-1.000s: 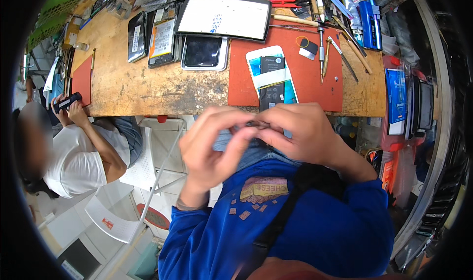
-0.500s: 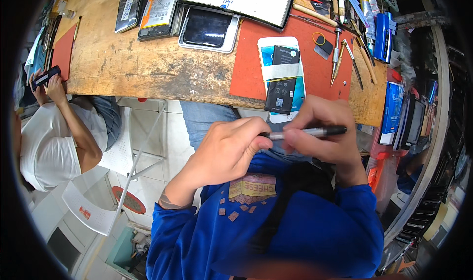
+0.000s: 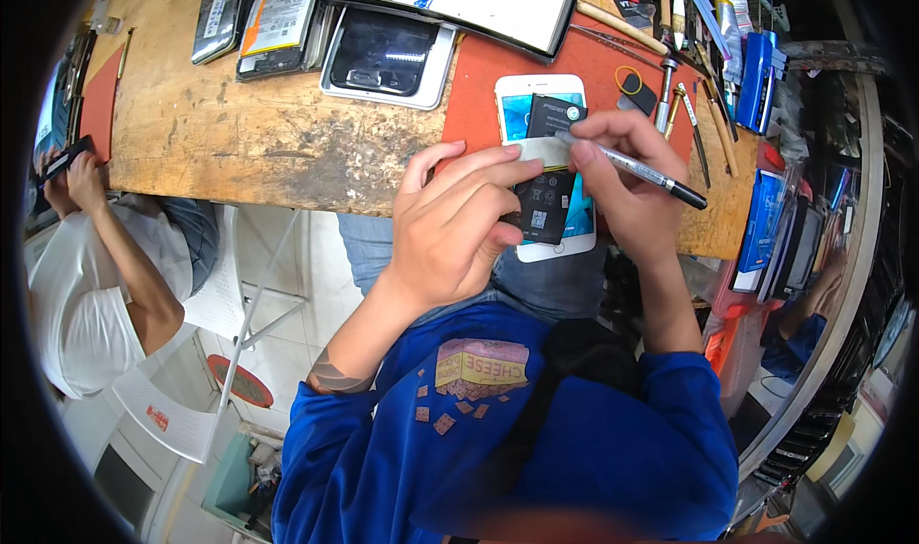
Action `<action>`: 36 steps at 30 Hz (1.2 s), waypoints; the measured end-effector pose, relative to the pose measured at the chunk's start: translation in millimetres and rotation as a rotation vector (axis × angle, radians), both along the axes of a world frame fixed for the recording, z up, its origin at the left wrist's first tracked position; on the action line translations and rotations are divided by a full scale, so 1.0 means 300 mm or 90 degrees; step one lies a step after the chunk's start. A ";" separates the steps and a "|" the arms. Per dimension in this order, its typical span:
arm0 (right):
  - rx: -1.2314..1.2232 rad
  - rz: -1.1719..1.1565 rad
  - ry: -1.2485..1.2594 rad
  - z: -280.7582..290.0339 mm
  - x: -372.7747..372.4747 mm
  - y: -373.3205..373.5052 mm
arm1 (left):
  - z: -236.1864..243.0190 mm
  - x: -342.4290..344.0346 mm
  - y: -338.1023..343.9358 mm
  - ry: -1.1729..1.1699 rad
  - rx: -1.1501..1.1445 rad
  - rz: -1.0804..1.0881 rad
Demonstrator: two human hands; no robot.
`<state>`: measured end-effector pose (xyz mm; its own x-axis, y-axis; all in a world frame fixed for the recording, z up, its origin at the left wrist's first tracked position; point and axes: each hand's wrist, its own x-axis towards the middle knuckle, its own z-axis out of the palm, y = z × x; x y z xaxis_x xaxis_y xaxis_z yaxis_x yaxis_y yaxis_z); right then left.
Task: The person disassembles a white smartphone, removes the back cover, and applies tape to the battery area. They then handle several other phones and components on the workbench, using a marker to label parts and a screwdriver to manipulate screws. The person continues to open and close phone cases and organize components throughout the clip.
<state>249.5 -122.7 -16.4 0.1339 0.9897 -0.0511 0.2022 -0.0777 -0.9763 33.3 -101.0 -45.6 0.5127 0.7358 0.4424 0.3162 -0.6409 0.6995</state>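
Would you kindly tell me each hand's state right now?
Left hand: open, fingertips at the white strip across the black battery.
Right hand: closed, holding a pen.

The left hand [image 3: 450,223] is palm down, its fingers [image 3: 512,173] loosely spread and stretched far and right, thumb apart on the near side. The right hand [image 3: 632,176] turns leftward, thumb and index finger set in a pinching grip. The left forearm [image 3: 369,324] slants rightward; the right forearm [image 3: 668,305] leans slightly left.
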 end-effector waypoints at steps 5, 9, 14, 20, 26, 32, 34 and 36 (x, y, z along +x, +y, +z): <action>0.084 -0.001 -0.093 -0.020 -0.014 0.009 | -0.013 0.004 0.005 -0.050 -0.015 0.021; 0.076 0.001 -0.134 -0.020 -0.018 0.010 | -0.017 0.007 0.008 -0.084 -0.028 0.034; 0.055 -0.016 -0.129 -0.006 -0.030 0.007 | -0.014 0.003 0.011 -0.095 -0.039 0.034; 0.053 0.016 -0.156 0.000 -0.020 0.005 | -0.013 0.000 0.013 -0.091 -0.052 0.032; 0.041 -0.049 -0.055 -0.002 -0.023 0.001 | -0.009 0.001 0.009 -0.083 -0.066 0.036; 0.070 0.018 -0.143 0.007 -0.011 0.008 | -0.008 0.006 0.011 -0.080 -0.059 0.040; 0.053 0.001 -0.149 0.006 -0.011 0.008 | -0.007 0.005 0.011 -0.078 -0.056 0.043; 0.047 -0.016 -0.140 0.003 -0.013 0.006 | -0.007 0.004 0.012 -0.075 -0.055 0.041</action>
<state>245.7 -120.9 -15.4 0.1585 0.9859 0.0543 0.4096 -0.0157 -0.9122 34.6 -97.3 -47.8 0.4107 0.8036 0.4308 0.2673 -0.5579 0.7857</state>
